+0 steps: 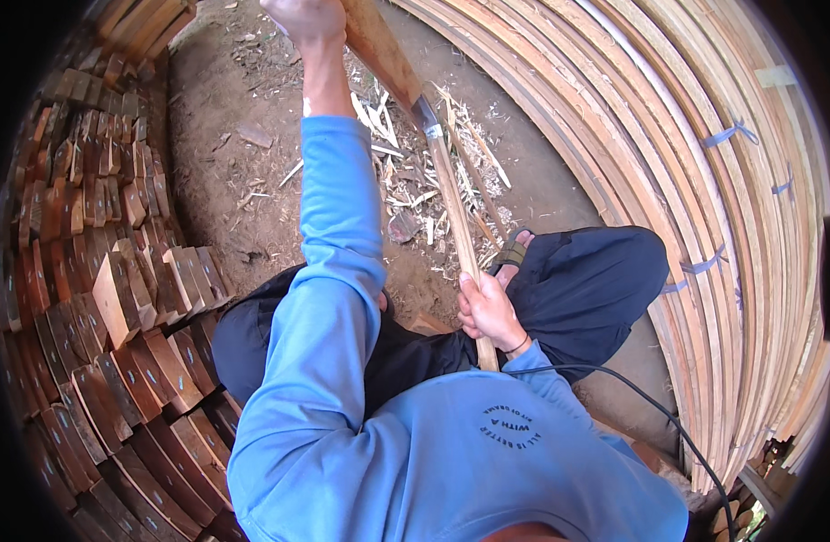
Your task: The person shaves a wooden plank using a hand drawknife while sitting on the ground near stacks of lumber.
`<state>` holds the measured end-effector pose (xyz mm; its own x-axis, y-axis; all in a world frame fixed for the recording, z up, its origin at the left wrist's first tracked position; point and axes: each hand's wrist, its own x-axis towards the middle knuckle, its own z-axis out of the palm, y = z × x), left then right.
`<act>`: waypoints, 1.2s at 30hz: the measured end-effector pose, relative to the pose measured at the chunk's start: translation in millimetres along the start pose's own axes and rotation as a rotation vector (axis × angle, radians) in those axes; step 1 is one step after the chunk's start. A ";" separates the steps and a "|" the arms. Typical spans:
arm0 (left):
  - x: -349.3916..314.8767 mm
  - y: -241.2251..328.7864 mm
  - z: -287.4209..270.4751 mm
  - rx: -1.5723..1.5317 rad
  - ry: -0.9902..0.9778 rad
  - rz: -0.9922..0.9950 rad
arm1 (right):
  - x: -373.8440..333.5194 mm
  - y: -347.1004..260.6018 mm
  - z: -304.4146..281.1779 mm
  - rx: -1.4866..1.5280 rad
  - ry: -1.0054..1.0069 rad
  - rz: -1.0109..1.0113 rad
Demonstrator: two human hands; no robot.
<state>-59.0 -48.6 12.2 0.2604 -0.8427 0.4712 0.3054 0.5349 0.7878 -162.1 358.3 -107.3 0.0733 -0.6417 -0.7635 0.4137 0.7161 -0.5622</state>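
Observation:
My left hand (308, 20) is at the top edge, partly cut off, its fingers closed at the side of a broad, smooth brown wooden piece (383, 52). Lower down, my right hand (489, 312) is wrapped round the long pale wooden handle (453, 200) of a knife. The handle's near end runs back against my shirt. At its far end a short dark metal blade (423, 116) meets the lower end of the wooden piece. Whether the blade is cutting in cannot be seen.
Wood shavings (401, 185) litter the dirt ground between my bent legs. Stacked wooden blocks (98, 361) fill the left side. Long bundled wood strips (695, 208), tied with blue bands, curve along the right. A black cable (650, 397) crosses from my right wrist toward the lower right.

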 end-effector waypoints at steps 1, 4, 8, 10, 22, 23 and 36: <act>1.5 0.4 -0.8 0.012 0.007 0.001 | 2.7 -5.2 -0.2 -0.025 -0.006 -0.006; 1.8 9.7 4.6 0.000 -0.034 -0.005 | 14.4 -30.7 -2.3 -0.063 -0.031 -0.009; 8.6 -19.5 2.6 0.070 -0.054 0.149 | 52.4 -40.7 2.0 -0.032 -0.057 0.003; 5.2 -15.7 2.2 0.025 -0.071 0.097 | 56.5 -39.1 0.8 -0.046 -0.041 0.018; -27.2 -12.5 51.6 0.124 -0.092 0.079 | 56.8 -42.3 3.1 0.031 -0.041 -0.002; -30.1 -15.0 56.3 0.127 -0.101 0.083 | 65.5 -43.9 5.5 0.063 -0.042 -0.013; 7.7 -16.5 29.5 0.166 -0.028 0.073 | 82.1 -45.6 17.9 0.038 -0.069 -0.079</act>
<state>-89.1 -65.7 14.6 0.2501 -0.8043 0.5390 0.1306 0.5796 0.8044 -158.7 268.1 -138.7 0.1009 -0.7142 -0.6926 0.4544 0.6524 -0.6066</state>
